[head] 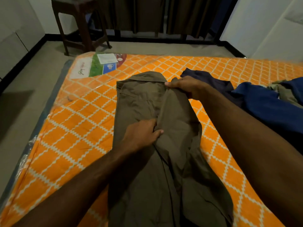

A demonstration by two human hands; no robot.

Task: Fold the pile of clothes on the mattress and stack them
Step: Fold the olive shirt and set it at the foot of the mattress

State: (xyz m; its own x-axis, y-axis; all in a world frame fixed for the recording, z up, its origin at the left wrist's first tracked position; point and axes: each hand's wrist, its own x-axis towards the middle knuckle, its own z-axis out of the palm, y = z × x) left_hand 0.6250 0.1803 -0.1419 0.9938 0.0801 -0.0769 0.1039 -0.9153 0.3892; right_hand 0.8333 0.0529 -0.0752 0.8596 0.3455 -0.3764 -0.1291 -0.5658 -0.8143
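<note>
orange mattress [78, 128] under olive trousers [147, 161], mid-fold; my left hand [141, 133] pinches crotch seam, right hand [183, 86] grips waistband (unfolded pile [262, 102] at right edge); next: fold legs up.

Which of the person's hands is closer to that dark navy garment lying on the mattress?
The right hand, gripping the olive shirt's top edge beside the navy garment. The left hand grips the shirt's middle, farther away.

Olive trousers [152, 128] lengthwise on orange mattress [78, 122]
</note>
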